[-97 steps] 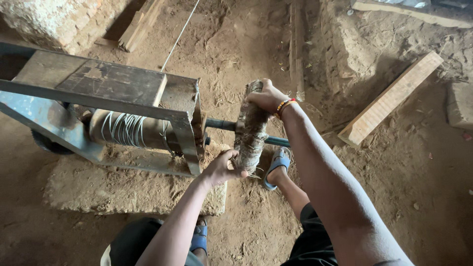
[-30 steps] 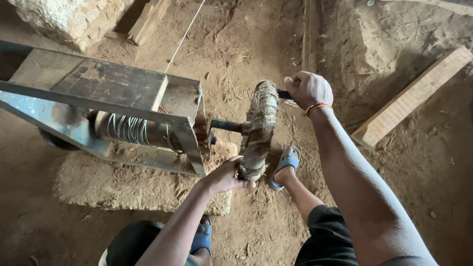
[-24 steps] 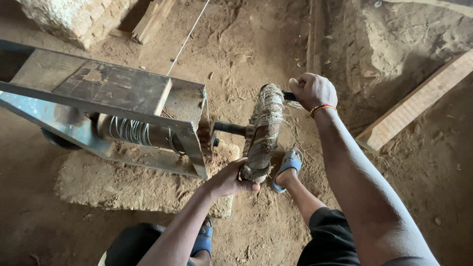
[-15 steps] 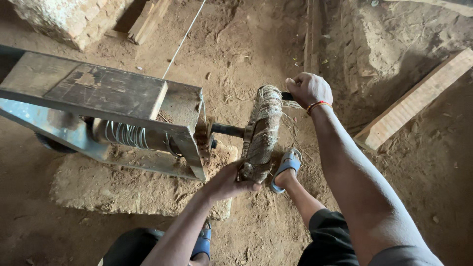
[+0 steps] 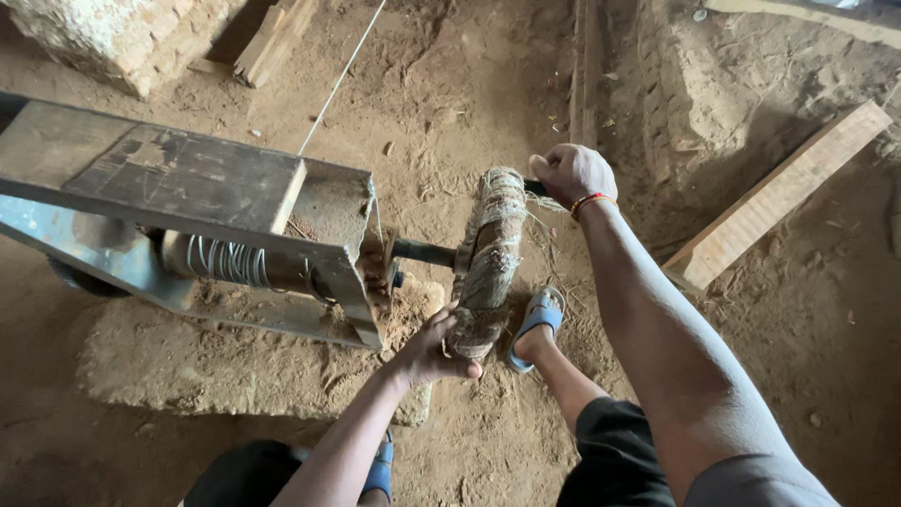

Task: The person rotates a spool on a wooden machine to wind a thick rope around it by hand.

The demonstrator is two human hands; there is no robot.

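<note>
A metal winch frame stands on the dirt floor, with a drum wound in wire inside it. From its side juts a shaft carrying a crank bar wrapped in frayed rope. My right hand is closed around a dark handle at the bar's far end. Around the bar's near, lower end my left hand keeps a grip. A thin wire runs from the frame away to the top.
A flat stone slab lies under the frame. My feet wear blue sandals. A wooden plank lies at the right, a brick block and timber pieces at top left. A low earth ridge runs behind the crank.
Over the last seconds the crank bar has turned: my right hand moved from the bar's top out to the far handle. In the last second both hands hold nearly still.
</note>
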